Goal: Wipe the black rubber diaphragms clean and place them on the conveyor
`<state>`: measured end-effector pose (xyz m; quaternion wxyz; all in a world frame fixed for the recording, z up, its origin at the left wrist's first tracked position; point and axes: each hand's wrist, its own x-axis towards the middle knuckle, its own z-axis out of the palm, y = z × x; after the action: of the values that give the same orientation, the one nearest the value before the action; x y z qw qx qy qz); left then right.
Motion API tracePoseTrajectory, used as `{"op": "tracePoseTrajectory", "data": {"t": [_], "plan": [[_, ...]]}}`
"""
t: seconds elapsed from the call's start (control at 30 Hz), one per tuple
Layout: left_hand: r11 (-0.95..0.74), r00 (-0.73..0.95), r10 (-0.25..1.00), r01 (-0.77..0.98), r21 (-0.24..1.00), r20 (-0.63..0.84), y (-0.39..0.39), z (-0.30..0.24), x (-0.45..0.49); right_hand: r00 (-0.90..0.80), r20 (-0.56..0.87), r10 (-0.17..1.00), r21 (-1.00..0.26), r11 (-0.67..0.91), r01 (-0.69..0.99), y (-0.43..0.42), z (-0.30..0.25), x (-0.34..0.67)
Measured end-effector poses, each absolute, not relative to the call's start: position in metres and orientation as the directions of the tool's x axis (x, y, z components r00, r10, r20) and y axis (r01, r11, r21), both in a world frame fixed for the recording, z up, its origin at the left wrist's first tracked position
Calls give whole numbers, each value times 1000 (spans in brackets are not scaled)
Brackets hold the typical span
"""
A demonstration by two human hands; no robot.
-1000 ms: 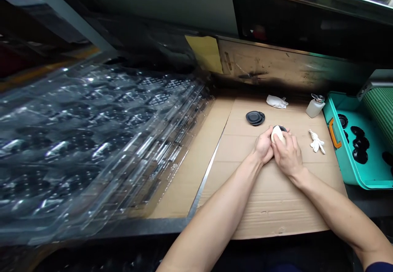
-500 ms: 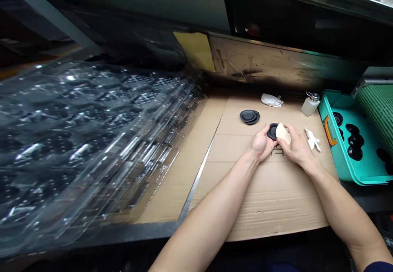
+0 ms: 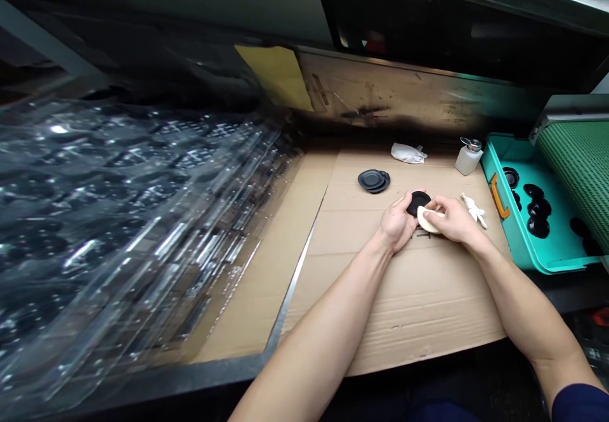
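L hand [image 3: 397, 222] grips black rubber disc [image 3: 417, 203]; R hand [image 3: 454, 219] fingers pinch white cloth [image 3: 428, 221] against it (wiping, not yet trayed).

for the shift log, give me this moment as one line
left hand: holds black rubber disc | right hand: pinches cream wipe at disc edge | surface: cardboard sheet

Hidden: black disc [image 3: 419, 202], partly, behind left-hand fingers [image 3: 403, 204]
Blurred: clear plastic trays [image 3: 118, 219], 9 o'clock
Covered: teal bin [image 3: 547, 264], 3 o'clock, under green mat [image 3: 580, 168]
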<state>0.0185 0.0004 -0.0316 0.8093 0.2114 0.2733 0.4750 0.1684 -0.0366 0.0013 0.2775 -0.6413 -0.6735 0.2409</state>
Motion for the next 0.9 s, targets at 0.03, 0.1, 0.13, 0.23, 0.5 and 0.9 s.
{"op": "tracePoseTrajectory", "data": {"t": [0.03,0.1,0.13,0.23,0.5,0.9], "plan": [[456,398,886,-653,604,-238,1,-32,19,29,107,994,-625,44,780,-37,3,169],[461,404,883,-649,605,-239,1,-34,21,104,222,969,-517,27,856,-37,3,163],[465,405,881,-652,599,-243,1,-35,22,103,269,958,-467,36,884,-36,2,158],[476,399,879,-680,558,-263,2,-36,23,16,270,963,-307,71,949,-34,-1,142],[470,373,882,-690,550,-286,2,-34,25,93,172,981,-124,-72,990,-37,1,135],[452,335,892,-685,572,-305,1,-33,26,129,221,967,-75,-115,990,-27,-9,132]]}}
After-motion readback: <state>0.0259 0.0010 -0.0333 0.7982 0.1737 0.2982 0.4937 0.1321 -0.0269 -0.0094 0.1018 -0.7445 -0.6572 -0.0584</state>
